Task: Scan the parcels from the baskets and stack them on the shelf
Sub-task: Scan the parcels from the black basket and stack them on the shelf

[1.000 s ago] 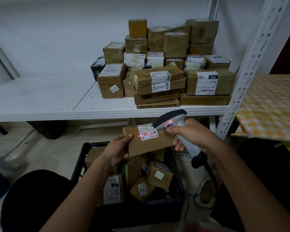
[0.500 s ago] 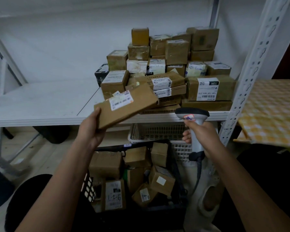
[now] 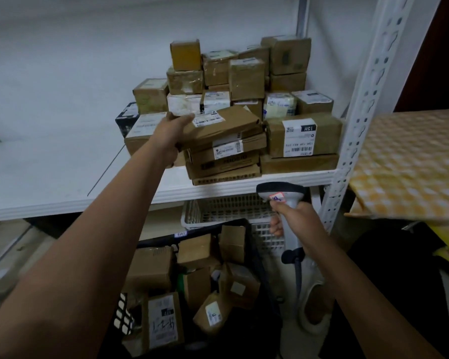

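I am setting a flat cardboard parcel onto the shelf's stack, left hand gripping its edge, right hand wrapping the barcode scanner. Many parcels are sitting stacked; I judge several are waiting in the black basket.
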